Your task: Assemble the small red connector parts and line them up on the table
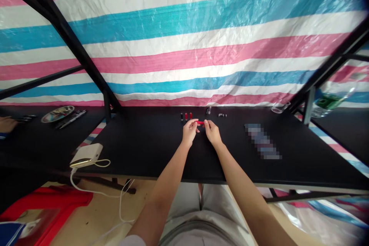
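Observation:
A short red tube-shaped piece spans the gap between my two hands, over the far half of the black table. My left hand pinches one end of it, and my right hand has its fingertips closed on the other. Just behind my left hand stand a small black piece and two small red pieces, in a row. Beyond my right hand are small dark and clear pieces. Several tiny shiny pieces, too small to name, lie to their right.
A blurred-out flat object lies on the right. At the left edge sits a white box with a cable. A clear cup stands back right. A person's hand, pens and a metal plate are on the left table.

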`<act>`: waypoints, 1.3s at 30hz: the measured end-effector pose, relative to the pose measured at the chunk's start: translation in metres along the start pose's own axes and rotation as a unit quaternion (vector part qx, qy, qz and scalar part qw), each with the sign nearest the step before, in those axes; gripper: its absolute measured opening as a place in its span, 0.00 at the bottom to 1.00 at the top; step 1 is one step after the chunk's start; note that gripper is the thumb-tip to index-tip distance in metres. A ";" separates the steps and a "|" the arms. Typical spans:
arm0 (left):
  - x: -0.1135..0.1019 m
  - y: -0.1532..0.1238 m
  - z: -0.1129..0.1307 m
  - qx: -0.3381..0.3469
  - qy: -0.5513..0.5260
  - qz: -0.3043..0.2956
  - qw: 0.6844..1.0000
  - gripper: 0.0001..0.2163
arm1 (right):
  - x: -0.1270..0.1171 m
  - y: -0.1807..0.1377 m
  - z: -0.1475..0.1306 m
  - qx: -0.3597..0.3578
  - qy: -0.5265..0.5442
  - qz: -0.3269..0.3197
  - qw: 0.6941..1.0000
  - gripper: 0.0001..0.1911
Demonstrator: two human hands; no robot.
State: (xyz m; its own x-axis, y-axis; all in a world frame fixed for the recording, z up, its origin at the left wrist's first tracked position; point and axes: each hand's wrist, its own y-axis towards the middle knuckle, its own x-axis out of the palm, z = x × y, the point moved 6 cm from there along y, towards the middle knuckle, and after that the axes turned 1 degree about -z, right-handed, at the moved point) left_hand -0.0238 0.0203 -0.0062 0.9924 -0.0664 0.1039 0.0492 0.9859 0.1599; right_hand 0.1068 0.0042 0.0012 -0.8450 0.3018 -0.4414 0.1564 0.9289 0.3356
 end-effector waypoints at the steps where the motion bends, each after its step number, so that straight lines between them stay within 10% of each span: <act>1: 0.000 0.000 0.000 -0.001 -0.008 0.003 1.000 0.14 | 0.001 0.000 0.000 -0.002 0.005 -0.005 1.000 0.23; 22: 0.003 -0.004 -0.006 -0.076 -0.124 0.003 0.989 0.16 | 0.005 -0.004 -0.009 -0.066 0.033 -0.006 0.997 0.20; 39: -0.011 -0.002 0.000 0.067 0.169 0.087 0.979 0.08 | -0.001 0.001 -0.001 -0.090 -0.068 0.028 0.993 0.10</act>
State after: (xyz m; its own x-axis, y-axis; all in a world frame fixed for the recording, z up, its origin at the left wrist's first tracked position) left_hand -0.0349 0.0191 -0.0081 0.9663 0.1779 -0.1861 -0.1168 0.9471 0.2988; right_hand 0.1076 0.0044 0.0031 -0.7583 0.3894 -0.5229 0.0970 0.8605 0.5000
